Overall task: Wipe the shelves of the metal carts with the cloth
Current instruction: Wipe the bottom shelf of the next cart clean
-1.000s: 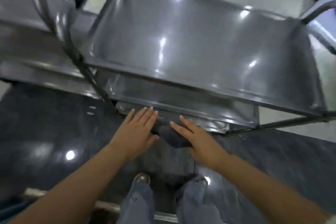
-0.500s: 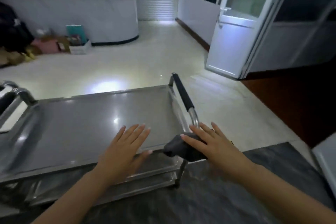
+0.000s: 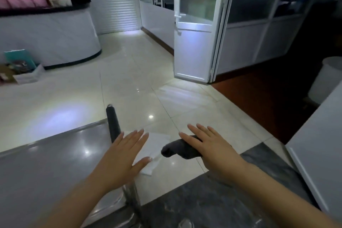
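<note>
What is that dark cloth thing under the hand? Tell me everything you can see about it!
The dark cloth is dark grey, soft-looking and bunched into a lumpy roll. The right hand lies over it with straight fingers, so only its left end pokes out, rounded and drooping a little. It seems to be held up above the pale floor, to the right of the metal cart, not touching the cart's shelf. The left hand is not touching it.

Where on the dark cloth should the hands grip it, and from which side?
Probably the rounded free end of the dark cloth, which sticks out left past the right hand. The open left hand could come in from the left and pinch it there; the rest lies hidden under the right hand's straight fingers.
</note>
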The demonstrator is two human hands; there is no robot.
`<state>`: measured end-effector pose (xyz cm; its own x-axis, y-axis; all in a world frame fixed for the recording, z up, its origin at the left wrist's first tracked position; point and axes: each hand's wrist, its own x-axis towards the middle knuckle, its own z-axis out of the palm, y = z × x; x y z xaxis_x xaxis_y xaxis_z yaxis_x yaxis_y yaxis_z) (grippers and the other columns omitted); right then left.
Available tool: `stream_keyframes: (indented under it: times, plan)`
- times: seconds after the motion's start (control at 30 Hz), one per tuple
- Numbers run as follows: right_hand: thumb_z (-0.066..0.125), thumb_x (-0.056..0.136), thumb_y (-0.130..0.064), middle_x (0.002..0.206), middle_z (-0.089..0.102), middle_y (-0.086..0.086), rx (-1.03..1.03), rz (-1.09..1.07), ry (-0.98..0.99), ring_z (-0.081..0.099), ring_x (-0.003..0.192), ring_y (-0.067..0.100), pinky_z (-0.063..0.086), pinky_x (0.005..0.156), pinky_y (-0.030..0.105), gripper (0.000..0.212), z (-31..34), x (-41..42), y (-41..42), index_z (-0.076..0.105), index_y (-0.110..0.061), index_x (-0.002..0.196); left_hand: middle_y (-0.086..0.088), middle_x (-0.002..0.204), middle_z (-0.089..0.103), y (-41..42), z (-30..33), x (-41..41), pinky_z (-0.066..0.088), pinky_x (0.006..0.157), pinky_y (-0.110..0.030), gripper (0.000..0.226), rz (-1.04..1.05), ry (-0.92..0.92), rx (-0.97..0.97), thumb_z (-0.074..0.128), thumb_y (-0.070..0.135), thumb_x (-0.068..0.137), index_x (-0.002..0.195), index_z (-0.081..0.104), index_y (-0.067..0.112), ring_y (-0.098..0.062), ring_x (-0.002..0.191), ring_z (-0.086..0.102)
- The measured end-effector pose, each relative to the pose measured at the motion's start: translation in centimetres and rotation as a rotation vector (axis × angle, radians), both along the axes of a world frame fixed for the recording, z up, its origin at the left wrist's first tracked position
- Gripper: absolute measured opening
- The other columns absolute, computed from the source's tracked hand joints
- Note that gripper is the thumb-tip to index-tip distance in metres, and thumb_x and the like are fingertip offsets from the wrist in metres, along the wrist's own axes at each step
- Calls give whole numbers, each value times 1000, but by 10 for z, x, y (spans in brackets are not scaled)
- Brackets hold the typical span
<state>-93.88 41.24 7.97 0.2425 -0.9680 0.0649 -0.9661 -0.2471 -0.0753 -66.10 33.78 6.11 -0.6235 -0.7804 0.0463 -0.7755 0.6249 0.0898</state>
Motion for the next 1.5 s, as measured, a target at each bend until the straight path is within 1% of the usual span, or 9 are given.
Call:
stream_keyframes:
  times: [0.3,0.5,0.57,0.77,0.97,1.23,1.3,1.4,1.5]
  plan:
    - [51,88,-1,161,-4,-3,-9,107,25,-1,147,23,-11,111,33,93,-25,-122,-197,-7,-43,147,12,151,-21,-195,-27,-109,-13,118,-33,79,35,-97,-74,-19,75,72,139,-24,34,-8,145,-12]
    - [48,91,-2,161,-1,-3,22,201,-1,1,147,21,-6,116,34,86,-23,-169,-347,-2,-42,148,8,155,-6,-307,-34,-148,-15,114,-33,88,130,-111,-8,-14,75,77,150,-1,28,-12,146,-4]
    - [46,92,0,161,0,-4,34,255,-12,2,147,20,-2,118,34,85,-27,-176,-403,-1,-42,149,5,157,2,-344,-41,-158,-12,115,-38,89,193,-142,2,-10,74,80,152,8,25,-16,147,3]
    - [46,91,2,161,6,-2,47,512,-17,7,147,21,2,118,35,82,-38,-175,-575,5,-39,150,5,159,0,-445,-57,-163,-12,114,-36,89,513,-166,6,-9,77,77,151,0,29,-13,147,0]
    - [45,94,-2,160,8,-1,91,798,-19,12,146,21,6,118,36,76,-42,-117,-724,7,-37,150,3,160,6,-502,-49,-127,-6,116,-35,100,825,-136,65,-19,79,71,153,6,27,-14,147,10]
    - [43,97,-6,160,9,-2,148,1109,-15,14,145,21,10,119,37,71,-65,43,-867,7,-37,150,2,161,6,-570,-73,-42,-2,118,-37,106,1157,-111,110,-26,79,67,153,7,25,-15,148,9]
    - [43,97,-5,160,10,-2,160,1160,-13,14,145,21,9,119,37,71,-70,85,-896,8,-37,150,2,161,1,-593,-79,-17,-3,118,-37,99,1223,-105,138,-19,77,72,153,3,26,-15,148,5]
    - [42,96,-4,160,9,-2,178,1246,11,13,145,20,7,119,37,73,-74,139,-933,7,-36,151,2,162,-4,-624,-82,17,-5,118,-37,78,1297,-145,184,9,69,89,153,-2,26,-14,148,0]
    - [42,95,-2,160,9,-3,195,1339,8,11,146,20,3,119,36,74,-74,192,-972,7,-37,150,1,162,-4,-653,-77,48,-3,120,-38,75,1395,-167,204,20,65,94,153,-1,25,-15,148,1]
